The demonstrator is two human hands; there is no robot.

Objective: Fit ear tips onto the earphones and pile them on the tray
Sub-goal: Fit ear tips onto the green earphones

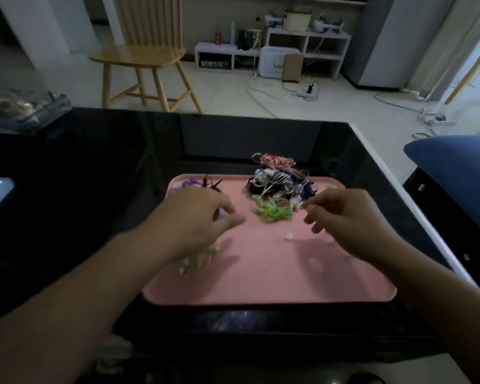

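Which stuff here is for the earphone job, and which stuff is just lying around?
For the job:
pink tray
pile of earphones
green earphones
loose ear tip
earphone dangling from the left hand
right hand

Just lying around:
wooden chair
blue cushion
white shelf

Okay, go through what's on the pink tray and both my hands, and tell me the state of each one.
Pink tray: flat on the black table.
Earphone pile: tangled, at the far edge.
Green earphones: coiled, lying loose.
Loose ear tip: alone, unfitted.
Left hand: holding pale earphones, blurred.
Right hand: fingers curled; grip contents unclear.
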